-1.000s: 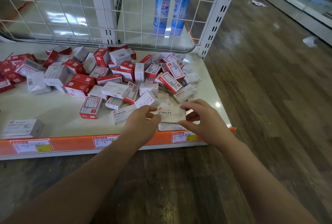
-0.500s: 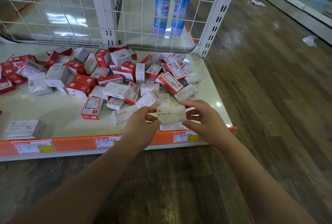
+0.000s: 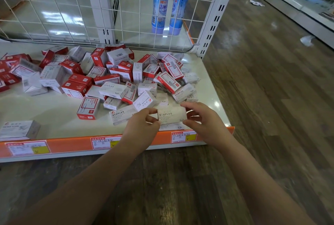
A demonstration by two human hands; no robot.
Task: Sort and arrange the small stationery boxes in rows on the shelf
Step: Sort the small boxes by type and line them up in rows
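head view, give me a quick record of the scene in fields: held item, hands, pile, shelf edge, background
held item: white staples box, label facing up
left hand: pinches the box's left end
right hand: fingers curled at its right end
under it: another white box near the shelf's front
pile: red and white boxes jumbled, no rows yet
shelf edge: orange strip with price tags
background: two blue bottles behind the wire grid

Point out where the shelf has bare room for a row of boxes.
Bare patch: front-left of the white metal shelf, between the red-and-white paper-clip box, the grey box at left and the orange price strip. Smaller strip along the right edge. Middle and back are crowded.
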